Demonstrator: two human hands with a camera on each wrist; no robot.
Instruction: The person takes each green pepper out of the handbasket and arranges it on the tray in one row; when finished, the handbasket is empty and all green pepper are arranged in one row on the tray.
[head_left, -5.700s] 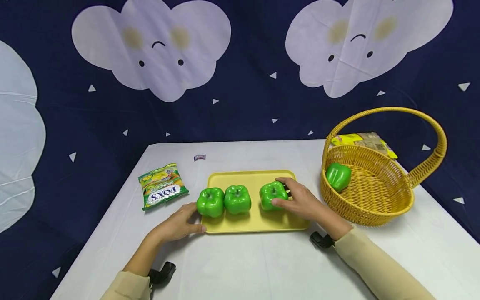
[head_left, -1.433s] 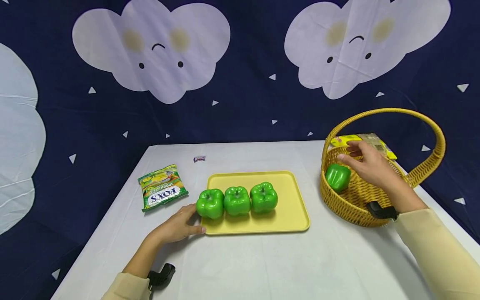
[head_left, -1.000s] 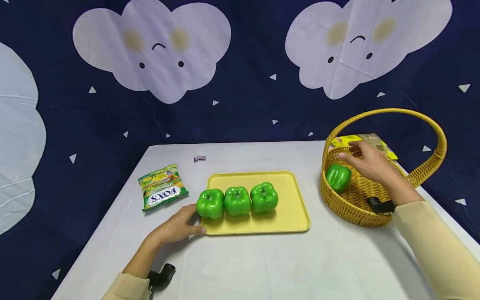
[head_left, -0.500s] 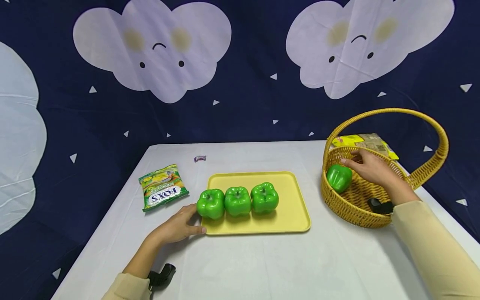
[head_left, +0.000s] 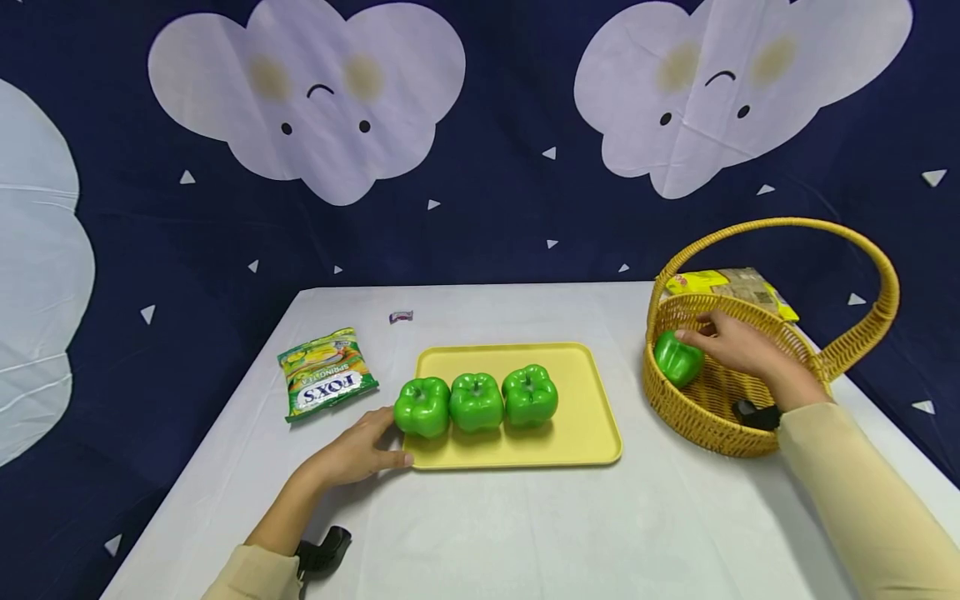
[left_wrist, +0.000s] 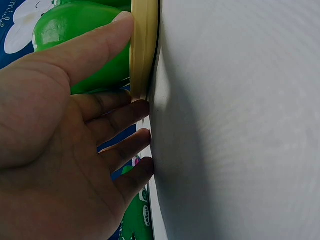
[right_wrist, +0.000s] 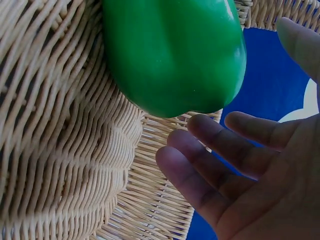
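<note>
My left hand [head_left: 354, 452] rests at the left end of the yellow tray [head_left: 577, 425], its thumb on the tray's rim and its fingers fairly straight beside it. Three green bell peppers stand in a row on the tray: a left one [head_left: 422, 407], a middle one [head_left: 476, 402] and a right one [head_left: 529, 396]. Another green bell pepper [head_left: 677, 360] lies on its side in the wicker basket [head_left: 697, 425]. My right hand [head_left: 738, 343] is inside the basket, beside this pepper. In the right wrist view its fingers [right_wrist: 220, 137] are spread near the pepper [right_wrist: 175, 55], holding nothing.
A green and yellow FOX'S candy bag [head_left: 327, 375] lies left of the tray. A small wrapped candy [head_left: 401, 317] is farther back. Behind the basket lies a yellow packet [head_left: 738, 283]. The basket's tall handle [head_left: 787, 222] arches above my right hand.
The right tray pepper was slid left against the middle one and released. My right hand then moved into the basket and lately lowered towards the pepper there. My left hand stayed in place.
</note>
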